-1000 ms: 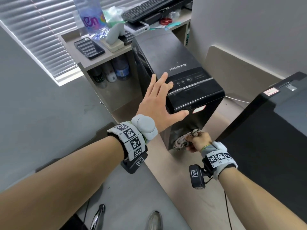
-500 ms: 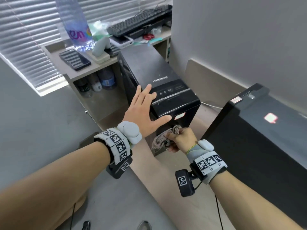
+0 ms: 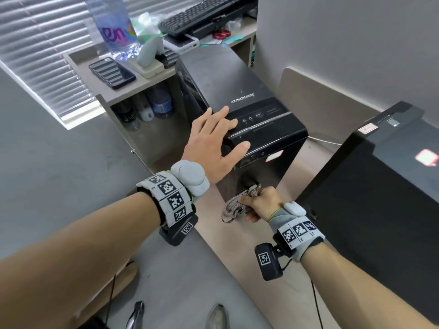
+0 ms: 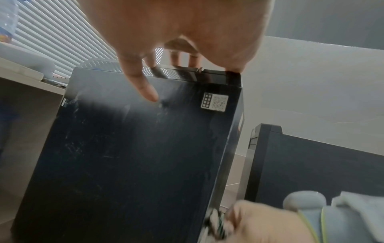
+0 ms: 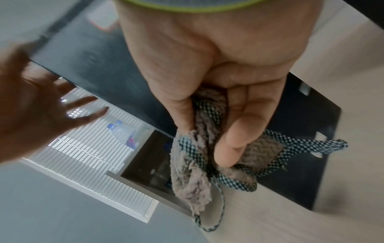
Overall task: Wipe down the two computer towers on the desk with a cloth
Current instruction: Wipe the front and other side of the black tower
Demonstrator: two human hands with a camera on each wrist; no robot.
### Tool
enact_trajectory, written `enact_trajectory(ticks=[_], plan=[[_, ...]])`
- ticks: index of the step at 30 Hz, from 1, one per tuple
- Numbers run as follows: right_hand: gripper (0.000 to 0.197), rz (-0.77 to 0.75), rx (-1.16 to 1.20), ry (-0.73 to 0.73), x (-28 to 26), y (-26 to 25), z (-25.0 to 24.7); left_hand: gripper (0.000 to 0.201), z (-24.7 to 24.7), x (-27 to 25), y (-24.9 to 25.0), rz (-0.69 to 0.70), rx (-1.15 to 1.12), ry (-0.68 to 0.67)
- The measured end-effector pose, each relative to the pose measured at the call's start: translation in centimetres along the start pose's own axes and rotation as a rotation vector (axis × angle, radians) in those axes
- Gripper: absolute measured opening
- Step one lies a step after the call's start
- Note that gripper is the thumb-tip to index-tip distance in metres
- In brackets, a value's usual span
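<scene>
A black Lenovo tower (image 3: 240, 91) stands upright on the beige desk (image 3: 266, 269), its side panel (image 4: 129, 156) filling the left wrist view. My left hand (image 3: 213, 148) lies flat with straight fingers on the tower's top front corner. My right hand (image 3: 259, 203) grips a bunched grey cloth (image 3: 234, 205) with checked trim (image 5: 207, 152) low against the tower's front face. A second black tower (image 3: 380, 186) stands to the right, also in the left wrist view (image 4: 311, 164).
Behind the tower a shelf unit (image 3: 123, 91) carries a phone (image 3: 111, 72), a water bottle (image 3: 114, 27), a keyboard (image 3: 202, 13) and small items, with bottles (image 3: 156, 103) underneath. A grey partition (image 3: 344, 43) stands at the back right. Window blinds (image 3: 35, 43) lie left.
The right hand with the cloth rose up the tower's front, then came back down near its base. The left hand stayed on the top corner. The view shifted.
</scene>
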State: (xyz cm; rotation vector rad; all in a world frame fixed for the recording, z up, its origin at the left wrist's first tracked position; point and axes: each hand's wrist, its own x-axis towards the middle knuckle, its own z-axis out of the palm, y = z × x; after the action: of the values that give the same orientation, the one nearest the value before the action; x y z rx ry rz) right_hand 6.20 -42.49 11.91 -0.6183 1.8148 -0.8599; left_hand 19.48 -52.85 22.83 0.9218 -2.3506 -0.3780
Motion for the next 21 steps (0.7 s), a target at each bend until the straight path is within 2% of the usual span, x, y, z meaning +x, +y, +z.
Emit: enact_trajectory(ticks=[4,12,15,21], plan=[[0.024,0.087,-0.012,-0.009,3.2,3.3,1.9,0.058,0.5,-0.1,-0.4,-0.005,-0.012,0.015],[0.017,0.222,0.029,0.114,6.4,6.4,2.8,0.057,0.9,-0.2,-0.5,-0.017,-0.024,0.024],[0.015,0.177,0.015,0.072,5.1,5.3,3.1,0.057,1.0,-0.3,-0.5,-0.025,-0.029,0.018],[0.017,-0.013,-0.032,0.001,-0.8,-0.7,0.9,0.061,0.2,0.0,-0.3,-0.023,-0.018,-0.028]])
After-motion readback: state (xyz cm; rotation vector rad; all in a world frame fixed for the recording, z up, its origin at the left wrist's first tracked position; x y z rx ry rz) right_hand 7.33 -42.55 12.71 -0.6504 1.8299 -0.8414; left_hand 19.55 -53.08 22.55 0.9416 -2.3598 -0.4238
